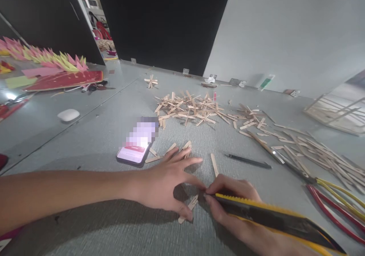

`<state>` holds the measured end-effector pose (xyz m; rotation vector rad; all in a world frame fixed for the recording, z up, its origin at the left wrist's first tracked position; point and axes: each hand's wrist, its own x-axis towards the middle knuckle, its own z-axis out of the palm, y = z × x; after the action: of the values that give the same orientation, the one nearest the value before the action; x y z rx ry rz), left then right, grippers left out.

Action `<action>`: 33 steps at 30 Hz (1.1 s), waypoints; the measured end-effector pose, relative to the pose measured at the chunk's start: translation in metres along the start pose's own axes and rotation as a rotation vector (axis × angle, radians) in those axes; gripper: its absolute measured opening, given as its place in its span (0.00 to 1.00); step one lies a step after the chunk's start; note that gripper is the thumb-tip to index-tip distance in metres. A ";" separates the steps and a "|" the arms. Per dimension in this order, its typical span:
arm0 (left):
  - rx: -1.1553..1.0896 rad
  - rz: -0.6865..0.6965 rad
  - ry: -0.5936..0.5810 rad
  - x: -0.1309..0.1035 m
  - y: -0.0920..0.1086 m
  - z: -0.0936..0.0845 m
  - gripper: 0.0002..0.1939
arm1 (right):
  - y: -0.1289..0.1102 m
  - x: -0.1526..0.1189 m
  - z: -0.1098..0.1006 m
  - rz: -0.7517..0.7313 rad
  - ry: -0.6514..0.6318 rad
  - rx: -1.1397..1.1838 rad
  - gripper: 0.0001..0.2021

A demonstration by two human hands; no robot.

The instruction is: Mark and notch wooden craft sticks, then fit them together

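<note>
Right fingers clenched round a ridged yellow-black cutter, left fingers splayed, thumb on a flat wooden stick

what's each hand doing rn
left hand: fingers spread, thumb on a flat pale wooden stick
right hand: closed around a yellow-and-black plastic cutter

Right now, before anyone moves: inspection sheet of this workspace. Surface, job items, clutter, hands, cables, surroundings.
Surface: grey, finely textured tabletop, seam at left.
Job's things: small pale wooden piece, black-and-yellow utility knife.
Clutter: heaped flat wooden sticks, lit phone, slim black pen-like tool, yellow-handled metal tool, rounded white object.
Hands: left hand spread, thumb at the piece; right hand grips the knife.
Cables: nothing seen.
Surroundings: black panel, pale grey panel.
</note>
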<state>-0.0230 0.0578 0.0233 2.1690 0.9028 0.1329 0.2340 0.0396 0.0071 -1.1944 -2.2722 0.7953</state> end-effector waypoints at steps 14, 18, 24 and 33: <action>0.025 0.022 0.030 0.001 -0.003 0.003 0.34 | -0.009 0.004 0.009 -0.035 -0.011 0.086 0.16; 0.010 0.044 0.042 0.001 -0.003 0.003 0.34 | -0.010 0.006 0.008 -0.046 -0.014 0.094 0.16; 0.005 0.061 0.055 0.002 -0.005 0.005 0.33 | -0.013 0.007 0.007 -0.092 -0.022 0.061 0.14; 0.062 0.074 -0.012 -0.002 0.001 0.000 0.31 | -0.013 0.004 0.011 -0.096 -0.054 0.110 0.13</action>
<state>-0.0243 0.0563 0.0246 2.2593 0.8304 0.1300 0.2172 0.0334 0.0083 -1.0184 -2.2778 0.9131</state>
